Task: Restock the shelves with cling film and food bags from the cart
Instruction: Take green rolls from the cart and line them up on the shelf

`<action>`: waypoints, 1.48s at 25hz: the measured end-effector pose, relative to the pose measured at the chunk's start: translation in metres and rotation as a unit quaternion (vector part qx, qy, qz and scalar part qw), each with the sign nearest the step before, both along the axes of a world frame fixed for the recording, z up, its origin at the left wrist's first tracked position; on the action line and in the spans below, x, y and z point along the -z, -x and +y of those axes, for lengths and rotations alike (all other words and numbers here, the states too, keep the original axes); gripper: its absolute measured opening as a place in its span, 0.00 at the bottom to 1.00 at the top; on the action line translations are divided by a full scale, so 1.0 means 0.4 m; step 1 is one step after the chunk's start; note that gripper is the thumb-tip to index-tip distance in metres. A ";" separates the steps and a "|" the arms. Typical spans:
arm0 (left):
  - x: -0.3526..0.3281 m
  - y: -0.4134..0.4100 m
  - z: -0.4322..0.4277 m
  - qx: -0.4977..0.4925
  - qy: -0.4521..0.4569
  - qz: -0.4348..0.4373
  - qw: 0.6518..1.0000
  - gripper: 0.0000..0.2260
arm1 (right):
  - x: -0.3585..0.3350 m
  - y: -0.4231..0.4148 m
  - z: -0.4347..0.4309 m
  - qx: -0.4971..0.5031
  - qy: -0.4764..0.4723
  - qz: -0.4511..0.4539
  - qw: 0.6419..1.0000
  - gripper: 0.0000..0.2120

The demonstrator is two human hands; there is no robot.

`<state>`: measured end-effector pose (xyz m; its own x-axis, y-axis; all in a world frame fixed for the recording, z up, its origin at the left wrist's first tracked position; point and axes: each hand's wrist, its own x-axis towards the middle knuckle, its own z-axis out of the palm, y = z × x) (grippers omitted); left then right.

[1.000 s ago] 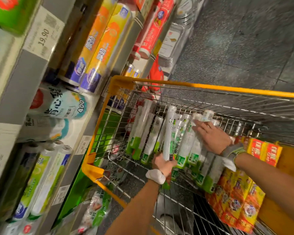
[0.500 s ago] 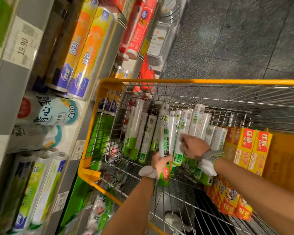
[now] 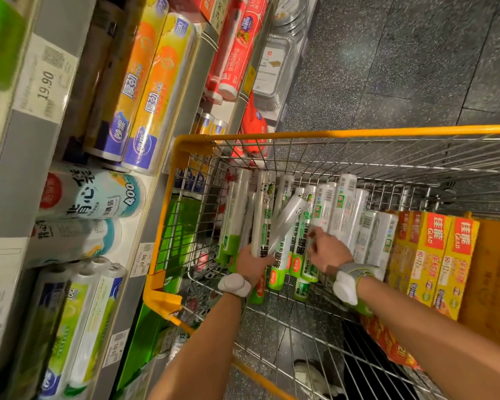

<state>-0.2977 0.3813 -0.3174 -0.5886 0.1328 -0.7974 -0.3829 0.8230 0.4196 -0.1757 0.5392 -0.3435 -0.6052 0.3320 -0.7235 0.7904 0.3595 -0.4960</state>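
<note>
Where the yellow-rimmed cart (image 3: 329, 133) stands against the shelves (image 3: 156, 209), a row of cling film rolls (image 3: 344, 209) leans upright on its far wire wall. The left hand (image 3: 253, 265) grips the lower part of one white-and-green roll (image 3: 263, 215) at the left end of that row; its fingers wrap behind the roll and are hidden. A clear roll (image 3: 289, 216) tilts across the row just right of it, and its lower end is lost behind the gripped roll, so I cannot tell whether the left hand holds it too. Near the cart's middle, the right hand (image 3: 328, 252) pinches a green-lettered roll (image 3: 305, 226) with curled fingertips, though blur smears the contact. Yellow boxes (image 3: 439, 255) stand along the cart's right side, against a brown carton (image 3: 494, 284) that runs off the frame. Red packs (image 3: 387, 342) below them are partly covered by the right forearm. Goods on the shelves left of the cart are blurred, their small print unreadable.
</note>
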 end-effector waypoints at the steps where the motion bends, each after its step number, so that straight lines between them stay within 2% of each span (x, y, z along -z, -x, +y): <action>1: 0.000 0.000 -0.003 -0.005 -0.001 -0.001 1.000 0.12 | 0.001 0.000 0.006 0.026 -0.008 0.006 1.000 0.19; 7: 0.003 -0.001 0.000 -0.120 0.021 0.006 0.993 0.24 | 0.006 -0.038 -0.002 0.186 -0.102 -0.005 0.977 0.28; 10: 0.011 0.003 0.000 -0.080 0.021 0.009 0.997 0.27 | 0.025 -0.090 0.011 0.242 -0.118 -0.032 0.963 0.30; 12: 0.004 -0.004 0.008 -0.045 0.027 0.016 0.998 0.23 | 0.039 -0.123 0.035 0.264 -0.103 -0.075 0.956 0.33; 15: -0.039 -0.024 0.022 -0.037 0.023 0.009 0.999 0.09 | 0.037 -0.113 0.022 0.236 -0.050 -0.078 0.967 0.39; 17: -0.053 -0.040 0.023 -0.036 0.018 -0.002 0.999 0.10 | 0.015 -0.070 -0.014 0.207 0.005 -0.101 0.973 0.47; 19: -0.058 -0.064 0.032 -0.041 0.013 -0.044 0.998 0.16 | -0.003 -0.049 -0.033 0.212 0.038 -0.109 0.970 0.50; 21: -0.067 -0.091 0.053 -0.014 0.017 -0.065 0.998 0.21 | -0.003 -0.062 -0.021 0.222 0.034 -0.092 0.970 0.45; 23: -0.079 -0.129 0.084 0.036 0.006 -0.076 0.996 0.21 | -0.007 -0.109 0.022 0.266 0.019 -0.059 0.962 0.30; 25: -0.097 -0.170 0.113 0.070 -0.027 -0.096 0.992 0.24 | -0.014 -0.163 0.078 0.346 0.042 -0.054 0.936 0.18; 26: -0.111 -0.194 0.130 0.079 -0.037 -0.113 0.990 0.24 | -0.020 -0.191 0.103 0.397 0.083 -0.060 0.912 0.15; 28: -0.132 -0.245 0.163 0.087 -0.036 -0.149 0.984 0.25 | -0.032 -0.226 0.138 0.488 0.190 -0.052 0.850 0.12; 29: -0.143 -0.267 0.183 0.090 -0.035 -0.166 0.981 0.27 | -0.042 -0.231 0.150 0.501 0.211 -0.050 0.838 0.11; 31: -0.146 -0.301 0.206 0.098 -0.027 -0.179 0.979 0.29 | -0.048 -0.222 0.164 0.480 0.214 -0.050 0.850 0.11; 33: -0.143 -0.306 0.212 0.105 -0.013 -0.150 0.983 0.30 | -0.034 -0.211 0.171 0.440 0.161 -0.042 0.882 0.13; 34: -0.138 -0.303 0.203 0.112 -0.011 -0.144 0.983 0.30 | -0.031 -0.208 0.166 0.442 0.160 -0.042 0.882 0.11; 37: -0.128 -0.263 0.179 0.166 -0.018 -0.150 0.974 0.35 | -0.054 -0.189 0.139 0.519 0.253 -0.032 0.816 0.11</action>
